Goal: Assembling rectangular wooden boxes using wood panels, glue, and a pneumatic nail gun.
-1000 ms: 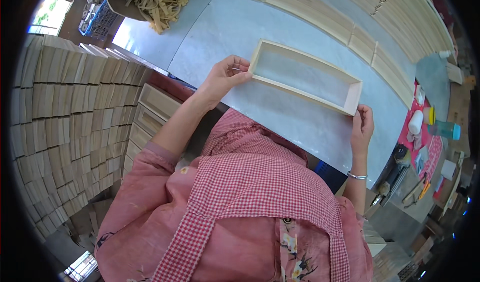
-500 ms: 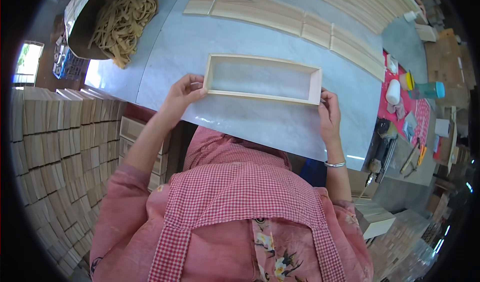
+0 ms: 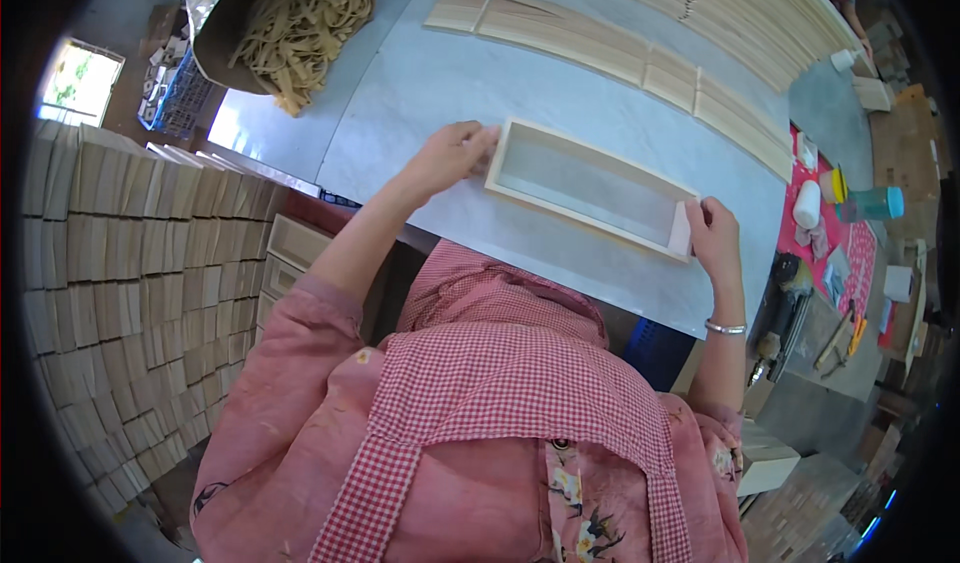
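An open rectangular wooden frame (image 3: 586, 219) of thin pale boards rests at a slant on the light grey-blue table (image 3: 400, 113). My right hand (image 3: 716, 238) grips its right end, thumb and bent fingers at the short board. At the other end, my left hand (image 3: 447, 166) is close beside the left corner. Its fingertips are smeared by motion, so I cannot tell if they touch the wood. Beyond the frame, a row of flat wooden boards (image 3: 570, 43) lies across the table.
A bag of tan strips (image 3: 305, 28) tips open at the far left. Stacked wooden pieces (image 3: 130, 293) rise left of the table. More long boards (image 3: 740, 23) lie at the back. To the right are a white bottle (image 3: 806, 205), a teal-lidded jar (image 3: 875, 203) and tools (image 3: 845, 338).
The frame has turned, its right end swinging nearer to me, and sits farther right in view. My left hand's fingers have moved at the left end; my right hand stays on its end.
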### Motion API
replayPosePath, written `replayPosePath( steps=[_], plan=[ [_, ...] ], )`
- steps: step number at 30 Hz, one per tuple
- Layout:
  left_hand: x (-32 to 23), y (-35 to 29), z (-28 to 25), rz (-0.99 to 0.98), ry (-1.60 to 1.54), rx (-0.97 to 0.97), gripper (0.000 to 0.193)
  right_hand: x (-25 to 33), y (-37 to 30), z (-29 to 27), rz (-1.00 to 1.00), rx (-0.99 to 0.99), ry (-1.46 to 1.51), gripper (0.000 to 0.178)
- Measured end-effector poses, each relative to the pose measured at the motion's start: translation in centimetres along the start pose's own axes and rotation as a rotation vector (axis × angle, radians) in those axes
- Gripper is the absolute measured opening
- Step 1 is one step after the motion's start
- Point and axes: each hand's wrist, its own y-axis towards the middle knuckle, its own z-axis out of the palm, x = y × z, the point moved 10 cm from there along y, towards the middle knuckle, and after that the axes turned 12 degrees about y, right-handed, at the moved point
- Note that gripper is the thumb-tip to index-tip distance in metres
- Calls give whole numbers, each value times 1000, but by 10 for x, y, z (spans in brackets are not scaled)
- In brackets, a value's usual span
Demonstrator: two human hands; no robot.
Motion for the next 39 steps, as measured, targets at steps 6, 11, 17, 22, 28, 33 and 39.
replayPosePath(
  steps=[6,11,17,22,28,33,39],
  plan=[
    [-16,-2,-15,346,43,-241,35,55,-15,-15,-298,-250,49,16],
    [-22,7,0,289,35,-27,50,46,-8,-7,-315,-240,96,16],
    [-25,5,3,290,176,-61,53,38,-5,-6,-318,-259,90,13],
    [-28,7,1,309,303,-101,54,36,-8,-8,-403,-311,106,14],
    [-13,25,-1,141,-103,-43,30,-3,1,-9,20,-157,566,21],
    [5,49,4,16,-420,42,19,-8,11,-1,69,-72,656,23],
    [7,46,7,24,-400,24,20,-3,14,2,-161,-173,580,22]
  ],
)
